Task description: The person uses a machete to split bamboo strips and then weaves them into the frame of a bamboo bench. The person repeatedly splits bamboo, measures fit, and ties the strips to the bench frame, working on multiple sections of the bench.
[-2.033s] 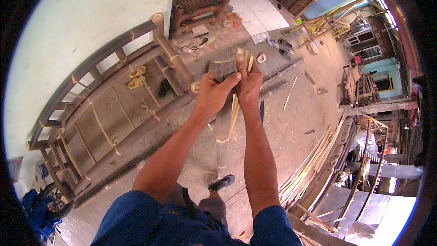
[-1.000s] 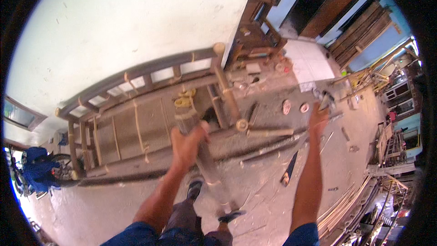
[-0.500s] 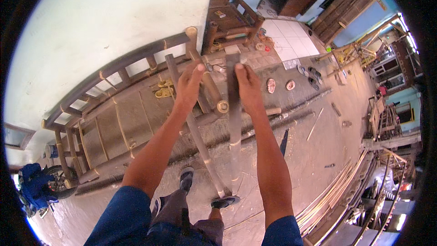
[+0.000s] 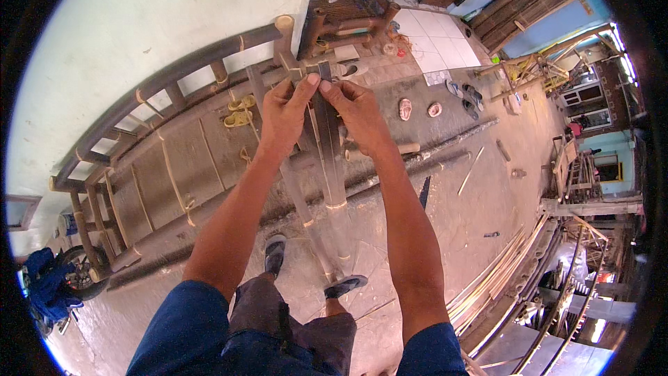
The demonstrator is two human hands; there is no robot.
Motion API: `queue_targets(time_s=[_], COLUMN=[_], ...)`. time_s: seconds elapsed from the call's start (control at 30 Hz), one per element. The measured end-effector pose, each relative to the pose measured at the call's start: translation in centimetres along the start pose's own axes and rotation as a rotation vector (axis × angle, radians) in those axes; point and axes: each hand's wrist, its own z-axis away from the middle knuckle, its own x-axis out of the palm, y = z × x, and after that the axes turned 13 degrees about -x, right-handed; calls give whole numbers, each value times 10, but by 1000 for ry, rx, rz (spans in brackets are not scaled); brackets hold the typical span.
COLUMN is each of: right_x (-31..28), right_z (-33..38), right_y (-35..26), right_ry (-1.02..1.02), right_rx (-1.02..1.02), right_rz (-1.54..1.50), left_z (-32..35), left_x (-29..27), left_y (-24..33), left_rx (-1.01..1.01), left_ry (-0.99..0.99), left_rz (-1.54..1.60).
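A long split bamboo piece [image 4: 325,141] stands nearly upright in front of me, its lower end on the concrete between my feet. My left hand [image 4: 282,117] grips its upper part from the left, thumb and forefinger pinching the top. My right hand [image 4: 357,115] holds the same top end from the right, fingers closed around it. Behind my hands lies a large bamboo bench frame [image 4: 167,146] on its side by the wall.
Bamboo poles [image 4: 424,157] lie across the concrete floor to the right. Several sandals [image 4: 419,108] sit near a white tiled step [image 4: 438,42]. A bundle of thin bamboo strips [image 4: 501,271] lies at the lower right. A bamboo chair [image 4: 348,0] stands at the top.
Two seconds ago both hands held a short bundle. They then parted, the left taking the long bamboo piece, and now both have closed together on its top end.
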Motion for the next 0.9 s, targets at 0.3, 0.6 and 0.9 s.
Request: queue_targets(time_s=[0.3, 0.6, 0.9], right_x=[7, 56, -123], right_z=[7, 7, -14], right_y=[3, 44, 107], right_ry=[16, -120, -61], right_rx=[61, 106, -44], right_rz=[11, -452, -677], left_z=[10, 34, 151], left_x=[7, -10, -99], left_y=[-3, -16, 14], left_rx=[28, 70, 196], left_ry=[297, 422, 526], left_rz=[59, 163, 400])
